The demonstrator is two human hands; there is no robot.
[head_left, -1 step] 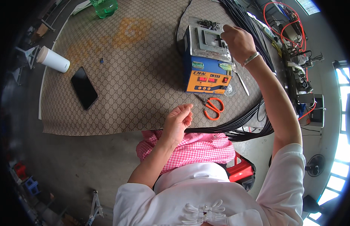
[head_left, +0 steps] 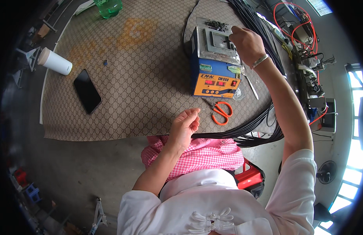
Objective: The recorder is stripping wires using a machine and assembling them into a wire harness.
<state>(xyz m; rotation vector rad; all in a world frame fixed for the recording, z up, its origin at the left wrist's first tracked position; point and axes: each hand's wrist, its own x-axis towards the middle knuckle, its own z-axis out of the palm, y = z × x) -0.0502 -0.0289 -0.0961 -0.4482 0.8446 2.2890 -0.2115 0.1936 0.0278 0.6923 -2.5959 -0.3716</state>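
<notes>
My right hand [head_left: 246, 45] reaches over the right side of a blue and orange box [head_left: 216, 81] that looks like a solder pot. Its fingers are closed at the rim of the square metal well [head_left: 220, 40] on top. A small dark bit shows at those fingertips, too small to name. Clippings or short dark pieces [head_left: 216, 26] lie heaped behind the well. My left hand [head_left: 184, 124] hovers near the table's front edge with thumb and finger pinched; what it holds, if anything, cannot be seen. Orange-handled scissors [head_left: 222, 112] rest just right of it.
Long bundles of black cable [head_left: 244, 135] run along the table's front and right side. A metal spatula-like tool [head_left: 252, 87] lies beside the box. Toward the left are a black phone [head_left: 87, 91], a white tumbler [head_left: 55, 61] and a green bottle [head_left: 108, 8].
</notes>
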